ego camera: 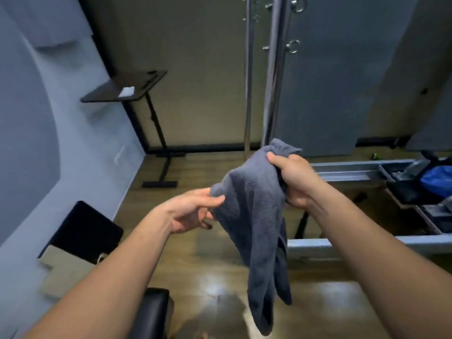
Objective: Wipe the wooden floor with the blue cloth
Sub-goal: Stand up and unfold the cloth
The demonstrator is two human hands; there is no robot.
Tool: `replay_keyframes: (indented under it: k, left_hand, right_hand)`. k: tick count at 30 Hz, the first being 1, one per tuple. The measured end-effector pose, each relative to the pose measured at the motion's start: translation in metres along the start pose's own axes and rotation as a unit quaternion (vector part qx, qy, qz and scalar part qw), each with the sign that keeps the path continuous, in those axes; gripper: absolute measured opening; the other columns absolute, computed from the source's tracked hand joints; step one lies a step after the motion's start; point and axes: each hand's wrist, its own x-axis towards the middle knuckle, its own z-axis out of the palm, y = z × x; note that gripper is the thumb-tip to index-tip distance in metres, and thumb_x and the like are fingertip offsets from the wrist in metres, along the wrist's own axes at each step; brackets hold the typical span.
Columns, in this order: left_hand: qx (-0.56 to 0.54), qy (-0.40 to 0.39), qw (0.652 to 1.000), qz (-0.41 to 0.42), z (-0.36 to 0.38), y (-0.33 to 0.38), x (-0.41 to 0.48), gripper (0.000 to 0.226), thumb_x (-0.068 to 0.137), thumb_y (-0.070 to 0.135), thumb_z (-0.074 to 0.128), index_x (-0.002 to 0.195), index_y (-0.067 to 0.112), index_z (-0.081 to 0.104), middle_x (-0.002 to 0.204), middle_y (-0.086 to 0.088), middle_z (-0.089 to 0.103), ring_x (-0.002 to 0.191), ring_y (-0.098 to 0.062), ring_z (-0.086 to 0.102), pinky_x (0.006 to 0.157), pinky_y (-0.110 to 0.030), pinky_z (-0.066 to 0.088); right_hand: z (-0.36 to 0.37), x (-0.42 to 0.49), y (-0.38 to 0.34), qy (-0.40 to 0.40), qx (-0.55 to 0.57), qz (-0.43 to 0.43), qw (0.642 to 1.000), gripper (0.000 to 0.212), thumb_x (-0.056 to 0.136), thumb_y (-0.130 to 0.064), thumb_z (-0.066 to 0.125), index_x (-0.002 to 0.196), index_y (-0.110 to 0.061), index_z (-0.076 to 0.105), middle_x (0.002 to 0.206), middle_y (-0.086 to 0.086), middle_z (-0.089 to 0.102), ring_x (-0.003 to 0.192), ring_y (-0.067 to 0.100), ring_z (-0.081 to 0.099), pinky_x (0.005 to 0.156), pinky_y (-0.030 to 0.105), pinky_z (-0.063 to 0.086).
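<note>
A blue cloth point(254, 216) hung in mid-air above the glossy wooden floor point(220, 277). The left hand point(190, 211) pinched its left edge between thumb and fingers, while the right hand point(296, 177), beyond, clenched its bunched top. Folding the cloth into a flat pad would probably help it wipe evenly.

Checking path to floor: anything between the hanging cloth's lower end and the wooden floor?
Head view: nothing. The blue cloth, held by left hand and right hand, hangs over bare wooden floor.
</note>
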Motion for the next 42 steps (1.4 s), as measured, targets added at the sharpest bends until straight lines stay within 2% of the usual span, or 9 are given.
replay_keyframes:
  k: [6,8,11,14,21,29,35,39,42]
  left_hand:
    - [-0.276,0.077,0.944,0.166,-0.091,-0.006,-0.018,0.038,0.080,0.026,0.074,0.117,0.019,0.070,0.113,-0.009,0.069,0.103,-0.025,0.063,0.100,-0.045,0.045]
    - [-0.186,0.114,0.968,0.126,-0.123,0.005,-0.020,0.020,0.086,0.026,0.071,0.104,0.020,0.078,0.106,-0.006,0.074,0.097,-0.021,0.069,0.086,-0.035,0.056]
    - [-0.062,0.209,0.973,0.081,-0.165,0.013,-0.012,0.019,0.096,0.013,0.059,0.105,0.015,0.076,0.109,-0.010,0.074,0.098,-0.022,0.069,0.085,-0.033,0.051]
    - [-0.204,0.268,0.934,0.119,-0.218,0.022,-0.011,0.018,0.097,0.005,0.051,0.100,0.006,0.069,0.099,-0.013,0.072,0.091,-0.022,0.068,0.091,-0.037,0.049]
    - [-0.272,0.335,0.880,0.196,-0.319,0.047,-0.016,0.011,0.088,-0.004,0.062,0.085,0.006,0.065,0.084,-0.014,0.068,0.084,-0.025,0.062,0.084,-0.037,0.048]
    - [-0.230,0.395,0.848,0.267,-0.447,0.072,-0.021,0.055,0.083,-0.019,0.060,0.118,0.022,0.064,0.122,-0.016,0.066,0.108,-0.027,0.067,0.083,-0.034,0.057]
    - [0.085,0.529,0.820,0.202,-0.567,0.100,0.013,0.071,0.075,-0.001,0.081,0.130,0.036,0.055,0.130,0.005,0.062,0.114,-0.019,0.064,0.093,-0.040,0.058]
    - [0.166,0.633,0.721,0.227,-0.653,0.136,0.066,0.053,0.075,0.001,0.079,0.090,0.048,0.062,0.095,0.019,0.071,0.093,-0.005,0.068,0.083,-0.029,0.058]
    - [0.182,0.673,0.685,0.209,-0.717,0.170,0.099,0.051,0.078,0.003,0.075,0.079,0.052,0.063,0.084,0.022,0.070,0.085,-0.002,0.067,0.077,-0.026,0.056]
  right_hand:
    - [0.067,0.056,-0.027,-0.108,0.109,0.035,0.988,0.050,0.086,-0.059,0.065,0.088,-0.012,0.082,0.106,0.012,0.076,0.096,0.027,0.074,0.071,0.039,0.062]
    - [0.087,0.074,-0.004,-0.133,0.045,0.068,0.988,0.063,0.079,-0.072,0.060,0.106,-0.018,0.080,0.117,0.009,0.074,0.108,0.028,0.071,0.082,0.041,0.059]
    - [0.136,0.099,0.036,-0.140,-0.082,0.149,0.975,0.045,0.091,-0.049,0.063,0.114,-0.012,0.073,0.118,0.013,0.073,0.109,0.028,0.069,0.087,0.042,0.051]
    - [0.181,0.135,0.036,-0.085,-0.105,0.101,0.986,0.012,0.089,-0.013,0.068,0.099,-0.008,0.072,0.110,0.019,0.073,0.095,0.030,0.070,0.080,0.038,0.053]
    - [0.290,0.210,0.009,-0.091,-0.159,0.113,0.977,0.011,0.087,-0.004,0.070,0.098,-0.002,0.071,0.082,0.013,0.077,0.069,0.023,0.074,0.061,0.032,0.057]
    - [0.411,0.303,-0.009,-0.180,-0.171,0.017,0.969,0.107,0.072,0.009,0.080,0.156,-0.025,0.024,0.142,0.012,0.042,0.130,0.031,0.049,0.111,0.050,0.041]
    - [0.492,0.411,-0.003,-0.154,-0.553,-0.272,0.772,0.054,0.080,-0.016,0.081,0.129,-0.027,0.060,0.124,-0.001,0.062,0.119,0.023,0.057,0.095,0.032,0.047]
    - [0.540,0.524,0.000,-0.153,-0.529,-0.358,0.754,0.019,0.084,-0.028,0.077,0.092,-0.037,0.062,0.095,-0.011,0.052,0.092,0.016,0.055,0.066,0.024,0.037]
    - [0.577,0.603,-0.010,-0.186,-0.495,-0.362,0.768,0.026,0.081,-0.030,0.080,0.080,-0.044,0.059,0.105,-0.015,0.038,0.105,0.009,0.041,0.078,0.019,0.036]
